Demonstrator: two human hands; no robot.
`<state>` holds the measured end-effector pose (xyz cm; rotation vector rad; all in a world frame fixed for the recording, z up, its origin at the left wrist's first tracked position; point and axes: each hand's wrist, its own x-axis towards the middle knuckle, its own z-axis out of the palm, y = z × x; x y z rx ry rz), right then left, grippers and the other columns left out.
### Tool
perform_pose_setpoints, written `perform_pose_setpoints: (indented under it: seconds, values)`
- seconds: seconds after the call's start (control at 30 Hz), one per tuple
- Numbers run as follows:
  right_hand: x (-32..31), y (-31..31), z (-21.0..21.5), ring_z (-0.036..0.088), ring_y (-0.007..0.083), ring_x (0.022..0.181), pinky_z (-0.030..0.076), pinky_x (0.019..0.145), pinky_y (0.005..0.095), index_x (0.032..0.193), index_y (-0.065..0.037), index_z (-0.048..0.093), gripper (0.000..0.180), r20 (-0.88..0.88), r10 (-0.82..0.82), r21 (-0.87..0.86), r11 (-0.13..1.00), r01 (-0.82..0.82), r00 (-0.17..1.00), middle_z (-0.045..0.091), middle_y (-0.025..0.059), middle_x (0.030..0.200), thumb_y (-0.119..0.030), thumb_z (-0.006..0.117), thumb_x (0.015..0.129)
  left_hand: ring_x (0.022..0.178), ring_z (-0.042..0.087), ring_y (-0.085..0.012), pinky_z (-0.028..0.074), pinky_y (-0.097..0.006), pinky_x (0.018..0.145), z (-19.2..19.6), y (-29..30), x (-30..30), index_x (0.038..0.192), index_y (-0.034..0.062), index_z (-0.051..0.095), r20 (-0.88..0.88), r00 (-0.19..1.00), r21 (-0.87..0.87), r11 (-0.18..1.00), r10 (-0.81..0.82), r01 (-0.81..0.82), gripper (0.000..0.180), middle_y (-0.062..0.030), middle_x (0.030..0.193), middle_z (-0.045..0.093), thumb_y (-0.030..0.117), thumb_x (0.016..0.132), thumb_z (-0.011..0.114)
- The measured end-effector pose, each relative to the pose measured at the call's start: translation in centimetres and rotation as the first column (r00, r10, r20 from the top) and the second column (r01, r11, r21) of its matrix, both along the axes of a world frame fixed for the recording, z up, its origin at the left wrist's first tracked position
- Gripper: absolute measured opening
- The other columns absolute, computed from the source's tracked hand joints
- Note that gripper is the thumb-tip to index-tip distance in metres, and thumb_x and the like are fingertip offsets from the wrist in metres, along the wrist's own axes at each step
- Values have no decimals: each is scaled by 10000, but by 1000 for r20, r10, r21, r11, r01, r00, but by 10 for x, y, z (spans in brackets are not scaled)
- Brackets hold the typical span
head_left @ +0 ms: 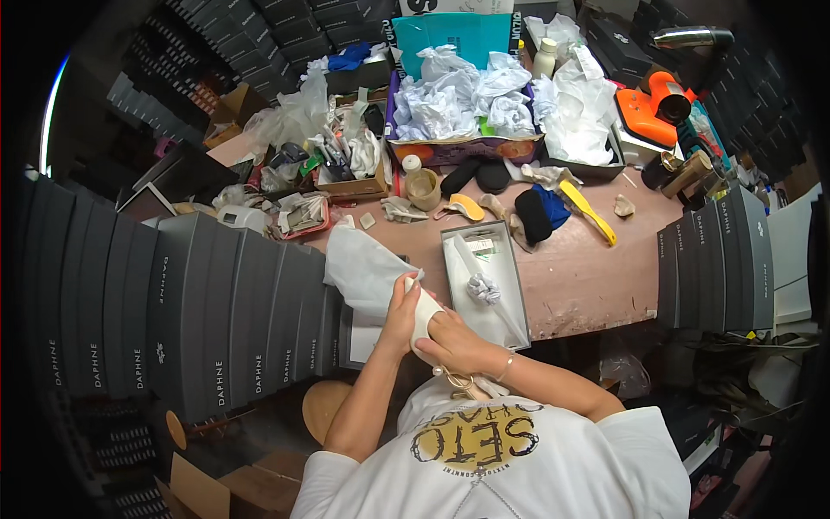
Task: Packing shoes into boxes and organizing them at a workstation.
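Observation:
My left hand is wrapped round a cream-white shoe in front of my chest. The fingers of my right hand reach into the shoe's opening, and its thumb presses the outside. A gold-coloured piece with a pearl-like bead shows just below the right hand; I cannot tell what it belongs to. White tissue paper lies beyond my left hand. Right of the shoe, an open grey shoe box holds tissue, a crumpled paper ball and a small packet.
Stacked grey shoe boxes line the left and right. At the back stands a purple carton full of crumpled paper. A yellow-handled brush, dark pads, a jar and an orange heat tool sit on the bench.

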<state>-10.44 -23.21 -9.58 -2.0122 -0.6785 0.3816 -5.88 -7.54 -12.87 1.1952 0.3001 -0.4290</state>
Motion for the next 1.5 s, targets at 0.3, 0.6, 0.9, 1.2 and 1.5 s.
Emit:
perform_pose_setpoints:
  seconds: [0.3, 0.6, 0.9, 1.2, 1.5]
  values:
    - [15, -39, 19, 47, 454, 1419, 76, 1092, 621, 1109, 10, 610, 567, -62, 12, 6, 1000, -11, 998, 45, 254, 1544, -483, 369, 965, 889, 606, -172, 519, -305, 760, 19, -19, 16, 1307, 131, 388, 51, 998, -77, 996, -35, 39, 319, -82, 963, 581, 281, 1026, 370]
    - [48, 6, -23, -5, 402, 1437, 55, 1080, 649, 1169, 89, 596, 806, -124, -240, -280, 939, 198, 963, 15, 247, 1550, -636, 363, 902, 960, 520, -151, 458, -313, 806, 0, -19, 13, 1231, 82, 420, -16, 1000, 22, 1000, 16, -16, 373, -53, 1075, 499, 357, 986, 474]
    - [44, 22, -42, 91, 400, 1428, 108, 1055, 676, 1369, -124, 492, 753, -195, -401, -120, 915, 384, 895, 93, 239, 1542, -678, 301, 896, 972, 528, -169, 459, -312, 819, -10, -14, 21, 1245, 78, 396, 99, 993, 151, 986, 62, -77, 352, -80, 1071, 505, 326, 1001, 447]
    - [55, 9, -8, 139, 359, 1427, 76, 1112, 582, 1366, -17, 427, 662, -124, -266, -127, 960, 251, 956, 268, 202, 1493, -509, 402, 924, 947, 515, -153, 445, -294, 822, 9, -16, 23, 1250, 99, 403, 150, 988, 116, 991, 42, -60, 318, -69, 1070, 497, 302, 1007, 427]
    - [17, -24, 22, 61, 435, 1416, 94, 1115, 576, 1145, 46, 594, 557, 231, 105, -69, 993, -91, 967, 162, 205, 1529, -447, 462, 921, 922, 590, -191, 508, -319, 790, 21, -13, 10, 1264, 119, 398, 62, 997, -138, 990, 37, -28, 287, -104, 1026, 569, 267, 1020, 370]
